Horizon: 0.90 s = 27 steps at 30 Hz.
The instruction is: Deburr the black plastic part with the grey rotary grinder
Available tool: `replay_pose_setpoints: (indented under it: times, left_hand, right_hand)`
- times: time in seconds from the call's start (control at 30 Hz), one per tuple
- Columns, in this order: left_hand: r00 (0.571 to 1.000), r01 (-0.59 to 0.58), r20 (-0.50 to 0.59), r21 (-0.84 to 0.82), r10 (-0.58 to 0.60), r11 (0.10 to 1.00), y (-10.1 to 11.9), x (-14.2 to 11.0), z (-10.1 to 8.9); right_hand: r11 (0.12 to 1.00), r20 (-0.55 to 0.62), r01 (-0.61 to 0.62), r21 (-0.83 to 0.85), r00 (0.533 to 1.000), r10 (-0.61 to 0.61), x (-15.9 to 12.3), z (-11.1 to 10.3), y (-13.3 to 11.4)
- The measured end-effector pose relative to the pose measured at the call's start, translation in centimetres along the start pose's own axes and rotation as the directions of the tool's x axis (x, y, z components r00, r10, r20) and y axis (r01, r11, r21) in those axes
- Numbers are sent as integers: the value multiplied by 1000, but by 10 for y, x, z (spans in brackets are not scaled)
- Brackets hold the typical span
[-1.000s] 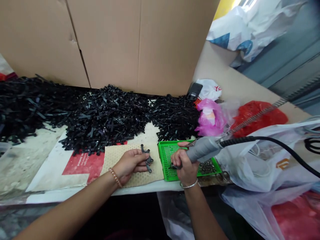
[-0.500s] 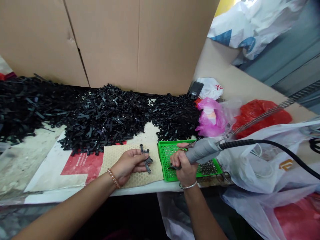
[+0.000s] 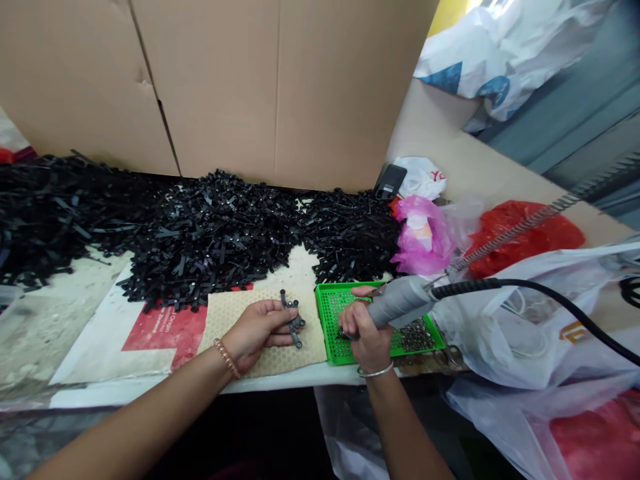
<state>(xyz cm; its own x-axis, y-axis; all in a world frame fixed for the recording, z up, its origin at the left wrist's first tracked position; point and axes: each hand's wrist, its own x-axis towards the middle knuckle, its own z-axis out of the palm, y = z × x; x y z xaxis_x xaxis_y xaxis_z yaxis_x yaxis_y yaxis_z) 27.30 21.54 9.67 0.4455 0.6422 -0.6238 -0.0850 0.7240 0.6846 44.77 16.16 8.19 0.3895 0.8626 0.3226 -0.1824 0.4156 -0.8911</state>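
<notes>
— Gripping a grey power tool (image 3: 400,301), the right hand (image 3: 367,330) presses its tip down into a green tray (image 3: 334,347). Why there?

— Small metal bits (image 3: 414,335) lie in that tray, so it probably picks one up there. The cable (image 3: 540,297) trails off right, clear of the work.

— And the left hand (image 3: 257,328)?

— Closed around a few black plastic pieces (image 3: 294,319), held over a tan mat (image 3: 235,308) on the worktop (image 3: 95,360), close beside the tool. A black heap (image 3: 210,233) sits within reach behind.
</notes>
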Motion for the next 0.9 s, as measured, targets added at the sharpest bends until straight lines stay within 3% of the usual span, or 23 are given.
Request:
replay_pose_setpoints:
  times: [0.27,0.47,0.67,0.9]
  left_hand:
    - [1000,10,-24,1,-10,1000,-1,2,2]
    - [999,-21,-34,-5,20,1000,-5,4,4]
    - [998,-46,-39,-36,44,998,-5,3,6]
    - [997,-77,-31,-24,76,997,-9,5,4]
  right_hand:
    - [999,29,-15,-43,999,16,-1,-1,0]
    - [1000,-32,-15,-12,999,15,4,3,-15]
    - [984,-54,-6,176,998,16,17,31,-48]
    - [972,-3,-88,216,996,91,21,66,-29]
